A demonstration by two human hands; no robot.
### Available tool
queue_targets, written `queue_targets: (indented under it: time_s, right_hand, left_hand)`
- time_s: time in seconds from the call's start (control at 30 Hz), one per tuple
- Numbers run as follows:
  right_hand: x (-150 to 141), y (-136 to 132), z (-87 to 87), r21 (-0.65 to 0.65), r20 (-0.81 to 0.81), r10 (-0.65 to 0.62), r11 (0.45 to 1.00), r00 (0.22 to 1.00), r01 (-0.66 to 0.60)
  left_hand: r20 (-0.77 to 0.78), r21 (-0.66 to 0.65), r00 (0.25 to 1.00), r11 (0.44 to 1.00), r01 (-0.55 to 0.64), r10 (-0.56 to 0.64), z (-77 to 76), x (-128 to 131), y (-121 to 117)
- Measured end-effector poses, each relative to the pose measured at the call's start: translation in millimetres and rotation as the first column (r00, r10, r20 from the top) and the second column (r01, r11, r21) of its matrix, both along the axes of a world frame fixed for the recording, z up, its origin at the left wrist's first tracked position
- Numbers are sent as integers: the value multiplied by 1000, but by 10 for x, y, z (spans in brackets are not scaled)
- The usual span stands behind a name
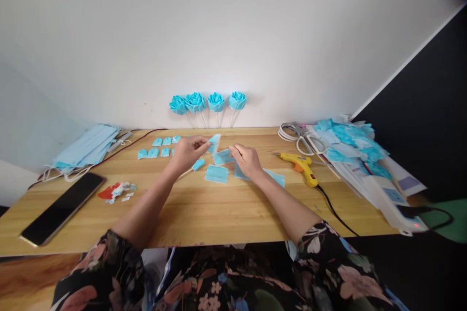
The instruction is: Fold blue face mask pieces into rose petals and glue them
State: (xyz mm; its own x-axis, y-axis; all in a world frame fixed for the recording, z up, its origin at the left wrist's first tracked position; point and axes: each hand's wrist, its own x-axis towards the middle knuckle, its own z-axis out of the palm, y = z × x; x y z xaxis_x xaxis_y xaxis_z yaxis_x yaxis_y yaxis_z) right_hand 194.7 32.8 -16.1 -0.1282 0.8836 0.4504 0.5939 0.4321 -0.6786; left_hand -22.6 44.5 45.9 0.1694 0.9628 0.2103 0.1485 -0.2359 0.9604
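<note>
My left hand [190, 153] pinches a small blue piece of mask fabric [215, 143] between thumb and fingers, raised over the table. To its right, my right hand [248, 159] is closed, its fingertips pressed together at the edge of a blue fabric rectangle [223, 157]; whether they grip it I cannot tell. Another flat rectangle [216, 174] lies just in front. More blue pieces [275, 178] lie partly hidden under my right hand and wrist. A thin stick with a blue wrapped tip [198, 164] rests beside my left hand. Several small folded blue petals [152, 153] lie left of it.
Several blue fabric flowers [216, 102] on sticks lean against the wall. A yellow glue gun [301, 163], scissors [310, 145] and a heap of blue scraps [352, 143] are at right. Stacked masks [87, 146], a phone [63, 209] and small scraps [116, 191] lie at left.
</note>
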Motion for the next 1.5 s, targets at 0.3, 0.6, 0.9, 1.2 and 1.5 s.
queue_targets:
  time_s: [0.3, 0.6, 0.9, 1.2, 1.5]
  right_hand:
    - [-9, 35, -67, 95, -30, 19, 995, 999, -16]
    - [29, 25, -57, 171, 59, 64, 983, 996, -73]
    - [-12, 2, -47, 102, 67, -35, 994, 997, 28]
    - [-11, 15, -77, 30, 52, -29, 999, 998, 28]
    - [15, 101, -145, 195, 97, -22, 981, 995, 3]
  left_hand:
    - [332, -133, 943, 988, 77, -28, -201, 5, 71]
    - [318, -176, 945, 984, -19, 75, -428, 79, 95]
    - [554, -169, 831, 970, 175, -53, -262, -9, 71]
    - [639, -164, 768, 966, 199, -49, -254, -43, 98]
    - [585, -112, 807, 978, 176, -78, -206, -29, 44]
